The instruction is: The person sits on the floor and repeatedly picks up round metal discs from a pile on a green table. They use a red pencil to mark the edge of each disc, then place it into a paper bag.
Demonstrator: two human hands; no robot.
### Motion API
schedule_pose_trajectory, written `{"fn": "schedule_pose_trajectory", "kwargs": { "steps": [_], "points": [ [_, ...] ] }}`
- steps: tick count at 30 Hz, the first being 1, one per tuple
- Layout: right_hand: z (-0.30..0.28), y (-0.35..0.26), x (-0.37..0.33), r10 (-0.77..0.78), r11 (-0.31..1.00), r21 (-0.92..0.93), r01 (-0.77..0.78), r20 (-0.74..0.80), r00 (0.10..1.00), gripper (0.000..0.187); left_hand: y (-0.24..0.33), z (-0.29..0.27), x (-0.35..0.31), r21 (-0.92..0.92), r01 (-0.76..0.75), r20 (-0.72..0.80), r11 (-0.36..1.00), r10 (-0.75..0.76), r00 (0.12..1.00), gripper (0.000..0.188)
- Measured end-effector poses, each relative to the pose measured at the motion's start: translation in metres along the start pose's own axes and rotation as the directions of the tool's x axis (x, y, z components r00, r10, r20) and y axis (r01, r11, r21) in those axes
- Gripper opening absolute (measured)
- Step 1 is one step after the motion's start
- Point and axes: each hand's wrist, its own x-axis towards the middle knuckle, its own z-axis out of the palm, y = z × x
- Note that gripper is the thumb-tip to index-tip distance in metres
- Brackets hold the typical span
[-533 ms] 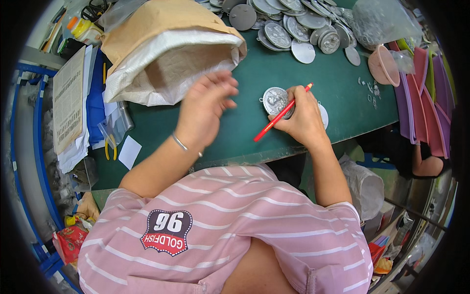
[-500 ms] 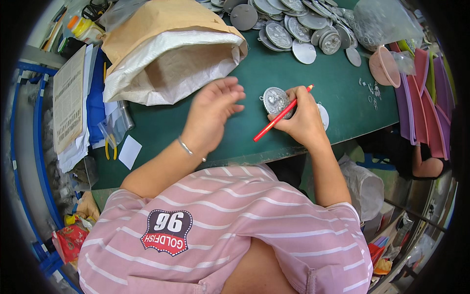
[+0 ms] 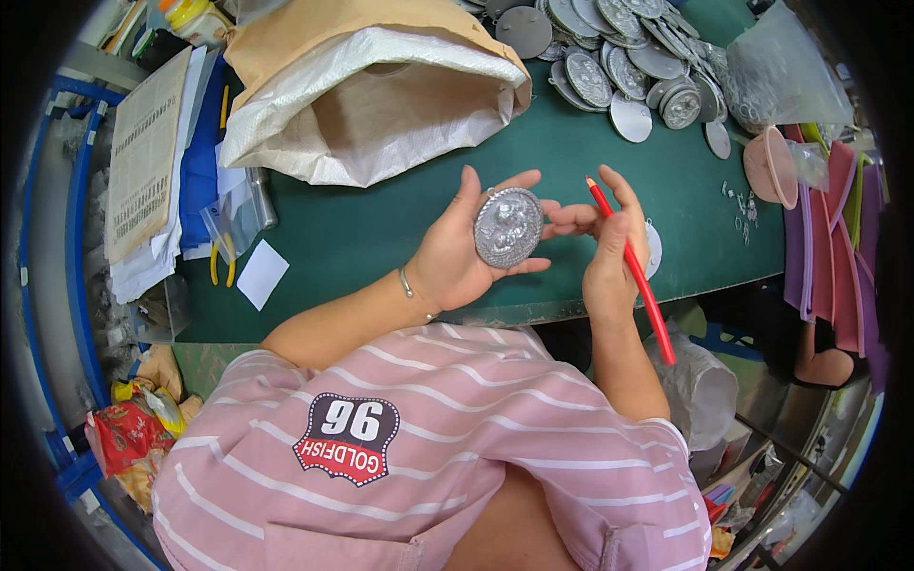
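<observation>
My left hand (image 3: 464,249) holds a round embossed silver metal disc (image 3: 507,227) upright in its palm, above the green table (image 3: 381,228). My right hand (image 3: 609,247) grips a long red pencil (image 3: 632,274), tip pointing up, and its fingers touch the disc's right edge. A white round piece (image 3: 653,249) lies on the table partly hidden behind my right hand.
A large open brown and white sack (image 3: 371,95) lies at the back left. A heap of several silver discs (image 3: 628,57) sits at the back right by a clear plastic bag (image 3: 785,76). Papers (image 3: 143,152) and yellow pliers (image 3: 217,262) lie left; pink and purple trays (image 3: 838,238) stand right.
My left hand has picked the silver disc up off the table and now shows it in the palm. My right hand has swung the pencil tip upward and moved beside the disc.
</observation>
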Motion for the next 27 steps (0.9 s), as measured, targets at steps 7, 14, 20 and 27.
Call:
{"fn": "schedule_pose_trajectory", "kwargs": {
  "steps": [7,14,20,27],
  "points": [
    [0.001,0.007,-0.005,-0.231,0.973,-0.016,0.23,-0.08,0.97,0.032,0.002,0.004,-0.008,0.147,0.016,0.055,0.989,-0.024,0.998,0.059],
    [0.016,-0.006,-0.009,-0.121,0.989,0.075,0.128,-0.085,0.989,0.01,0.003,0.005,-0.011,0.117,0.094,0.047,0.989,-0.1,0.994,0.057],
    [0.023,-0.006,-0.01,-0.119,0.984,0.131,0.122,-0.035,0.992,0.013,0.002,0.005,-0.012,0.148,0.11,0.033,0.983,-0.116,0.993,0.055],
    [0.022,0.004,-0.011,-0.208,0.977,0.056,0.206,0.036,0.977,0.017,0.0,0.004,-0.01,0.21,0.112,0.026,0.971,-0.12,0.992,0.057]
  ]
}}
